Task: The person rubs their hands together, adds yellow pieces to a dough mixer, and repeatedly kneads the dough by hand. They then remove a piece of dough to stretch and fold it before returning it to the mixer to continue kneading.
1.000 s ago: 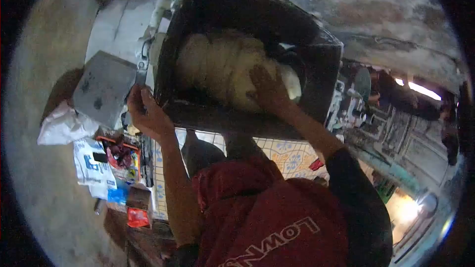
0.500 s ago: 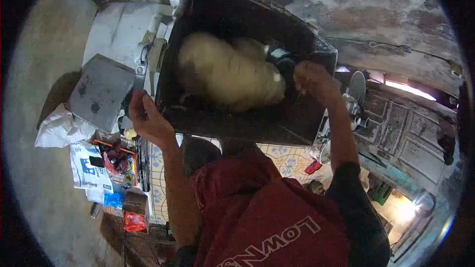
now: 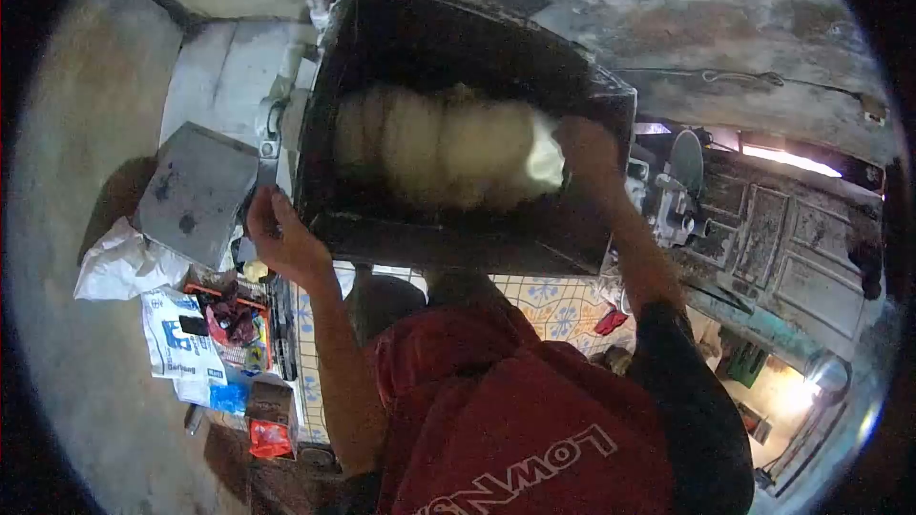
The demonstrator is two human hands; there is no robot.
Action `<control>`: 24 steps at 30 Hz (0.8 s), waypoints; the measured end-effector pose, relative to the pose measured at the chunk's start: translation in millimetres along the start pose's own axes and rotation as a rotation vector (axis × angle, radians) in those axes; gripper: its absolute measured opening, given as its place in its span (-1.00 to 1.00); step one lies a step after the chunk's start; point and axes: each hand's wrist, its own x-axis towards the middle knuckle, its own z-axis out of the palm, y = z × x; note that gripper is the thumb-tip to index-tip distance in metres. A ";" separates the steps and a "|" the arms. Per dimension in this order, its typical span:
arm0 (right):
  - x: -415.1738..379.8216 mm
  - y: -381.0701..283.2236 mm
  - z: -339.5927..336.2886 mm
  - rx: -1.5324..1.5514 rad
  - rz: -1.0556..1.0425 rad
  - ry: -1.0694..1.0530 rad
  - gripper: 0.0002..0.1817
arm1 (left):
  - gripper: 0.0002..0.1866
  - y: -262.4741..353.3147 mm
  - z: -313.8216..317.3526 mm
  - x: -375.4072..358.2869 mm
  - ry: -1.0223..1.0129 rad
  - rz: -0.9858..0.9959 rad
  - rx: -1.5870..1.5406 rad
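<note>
A large pale mass, which looks like dough (image 3: 448, 148), lies blurred by motion inside a dark, deep mixer bin (image 3: 458, 243). My right hand (image 3: 587, 153) reaches into the bin's right end, close to the dough. Its fingers are dark and smeared, so their grip cannot be made out. A bright white patch shows on the dough beside them. At the bin's left edge, my left hand (image 3: 286, 243) is raised with thumb and fingers apart and holds nothing visible. Just above its fingertips is a grey metal lever or bracket (image 3: 269, 148).
On the left stand a grey metal box (image 3: 198, 195), a white sack (image 3: 129, 262) and a printed bag (image 3: 176, 343). Metal machine parts (image 3: 673, 210) sit right of the bin. Patterned tiles (image 3: 539, 300) show below it, and a panelled door (image 3: 763, 238) is far right.
The dough has shifted and changed shape in the bin. My right hand has moved slightly left and up, nearer the dough. My left hand stays by the bin's edge. The view has tilted slightly.
</note>
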 end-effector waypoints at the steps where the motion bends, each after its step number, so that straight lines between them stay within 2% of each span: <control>1: 1.5 -4.1 -28.7 -0.118 0.066 -0.058 -0.71 | -0.74 -1.0 0.4 0.5 0.002 0.003 0.020; 4: -6.8 -27.3 -81.6 0.006 0.192 0.156 -0.73 | -0.74 -14.5 1.3 2.2 0.010 0.081 -0.052; 7: 0.0 -12.0 -48.5 -0.007 0.023 0.390 -0.69 | -0.74 -10.9 0.9 1.4 0.013 -0.016 -0.113; 10: 10.5 -23.5 -15.7 -0.005 -0.063 0.412 -0.56 | -0.74 -7.7 1.8 1.8 -0.007 0.070 -0.045; 12: 18.5 -55.1 7.5 -0.329 -0.018 0.271 -0.46 | -0.74 -3.0 2.9 1.5 0.009 0.053 -0.020; 17: -12.5 -74.3 120.1 -0.293 -0.260 0.281 -0.60 | -0.74 1.6 0.7 1.5 0.015 0.107 0.025; 20: -16.3 -73.1 53.8 -0.078 -0.286 -0.152 -0.62 | -0.73 -4.8 4.2 3.1 -0.003 0.115 -0.005; 23: -4.2 -41.5 6.8 0.092 -0.487 -0.241 -0.74 | -0.73 -7.8 1.9 3.3 -0.005 0.083 -0.033; 24: 1.4 -34.5 -11.1 0.426 -0.534 -0.216 -0.77 | -0.73 -5.8 1.3 3.5 -0.008 0.085 -0.022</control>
